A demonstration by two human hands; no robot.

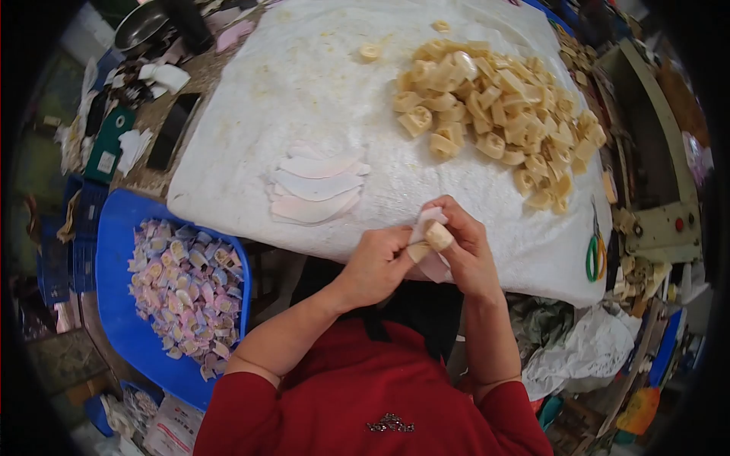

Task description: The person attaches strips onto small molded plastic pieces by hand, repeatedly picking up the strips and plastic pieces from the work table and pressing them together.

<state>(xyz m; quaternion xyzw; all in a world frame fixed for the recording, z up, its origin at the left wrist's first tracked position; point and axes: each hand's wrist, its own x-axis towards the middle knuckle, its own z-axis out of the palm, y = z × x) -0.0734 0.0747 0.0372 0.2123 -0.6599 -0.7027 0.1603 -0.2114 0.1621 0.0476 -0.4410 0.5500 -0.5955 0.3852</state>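
Note:
Between my two hands, just over the table's front edge, is a pale pink strip (435, 266) of thin sheet material. My left hand (378, 261) pinches it from the left side, thumb and fingers closed. On the right, my right hand (469, 247) grips the same strip, fingers curled behind it. Beige coverings appear on both thumb tips; whether a beige piece is also inside the strip, I cannot tell. Left of my hands lie several curved pale strips (318, 185), overlapping in a fan. A large heap of beige moulded pieces (494, 99) sits farther back on the right.
A white cloth (281, 83) covers the table. To the left, a blue bin (122, 319) holds many pastel-covered pieces (186, 285). Scissors (595, 254) with green and orange handles lie at the right edge. A dark phone (173, 131) rests at the left, a metal bowl (143, 29) behind it.

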